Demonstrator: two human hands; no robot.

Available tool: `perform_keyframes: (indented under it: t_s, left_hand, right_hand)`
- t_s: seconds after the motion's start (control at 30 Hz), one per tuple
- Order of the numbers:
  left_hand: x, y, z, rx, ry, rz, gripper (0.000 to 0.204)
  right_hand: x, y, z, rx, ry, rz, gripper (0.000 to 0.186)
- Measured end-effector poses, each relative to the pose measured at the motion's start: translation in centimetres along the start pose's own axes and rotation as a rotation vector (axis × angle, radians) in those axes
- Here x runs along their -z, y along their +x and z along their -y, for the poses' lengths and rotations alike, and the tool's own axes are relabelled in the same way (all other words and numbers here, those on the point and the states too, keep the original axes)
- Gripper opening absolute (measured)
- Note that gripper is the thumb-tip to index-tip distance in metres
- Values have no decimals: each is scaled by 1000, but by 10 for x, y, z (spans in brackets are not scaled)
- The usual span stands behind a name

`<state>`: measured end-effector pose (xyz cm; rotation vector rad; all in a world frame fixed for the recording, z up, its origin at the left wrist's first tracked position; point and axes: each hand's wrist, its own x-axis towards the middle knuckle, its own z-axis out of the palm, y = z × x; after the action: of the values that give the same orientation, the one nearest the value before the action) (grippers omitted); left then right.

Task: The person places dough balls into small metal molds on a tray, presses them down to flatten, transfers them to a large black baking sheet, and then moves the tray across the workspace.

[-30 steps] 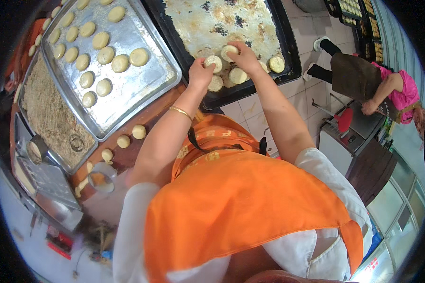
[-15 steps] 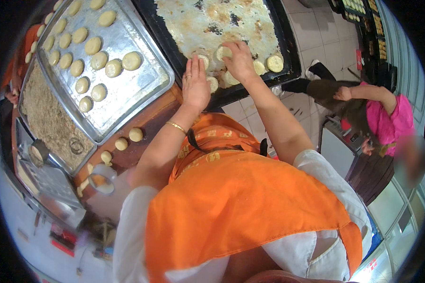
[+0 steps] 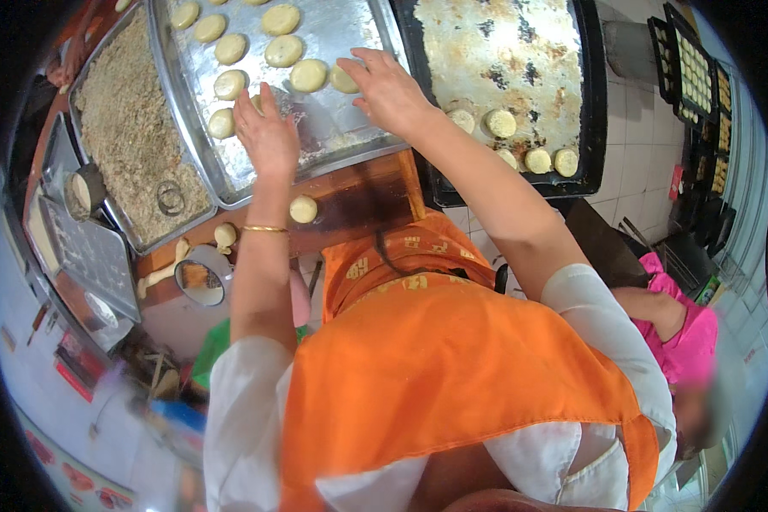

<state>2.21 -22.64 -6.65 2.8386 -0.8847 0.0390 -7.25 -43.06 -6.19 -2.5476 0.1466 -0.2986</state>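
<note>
Both of my hands are over a silver metal tray (image 3: 316, 162) that holds several round, flattened pale-yellow dough cakes (image 3: 283, 51). My left hand (image 3: 269, 141), a gold bangle at its wrist, has its fingers spread beside a dough cake partly hidden behind them. With fingers and thumb apart, my right hand (image 3: 391, 92) reaches to the edge of another dough cake (image 3: 343, 80); the fingertips overlap it, and no grip shows. To the right, a black-rimmed baking tray (image 3: 593, 102) with a stained, light lining carries several dough cakes (image 3: 501, 124) near its close end.
A tray of brown crumbly filling (image 3: 132, 111) with a metal ring lies at left. One dough cake (image 3: 304, 209) and dough scraps (image 3: 224, 236) sit on the wooden table edge (image 3: 358, 189), near a metal cup (image 3: 203, 277). A person in pink (image 3: 687, 333) is at right; racked trays (image 3: 695, 72) stand beyond.
My hands have left the black-rimmed tray and moved left onto the silver tray, coming apart from each other. The view has swung left, and dough cakes stay behind on the black-rimmed tray.
</note>
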Motion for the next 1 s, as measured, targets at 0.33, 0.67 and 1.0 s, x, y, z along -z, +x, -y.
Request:
perform_keyframes:
  t_s: [0.33, 0.67, 1.0]
  left_hand:
    - [4, -11, 44, -7, -234, 120, 58]
    - [23, -7, 38, 675, -1476, 487, 45]
    - [6, 13, -157, 347, -1617, 799, 35]
  right_hand:
    - [-23, 7, 21, -30, -111, 115, 53]
    - [-9, -5, 20, -806, 1152, 97, 48]
    - [130, -113, -82, -1015, 764, -296, 47]
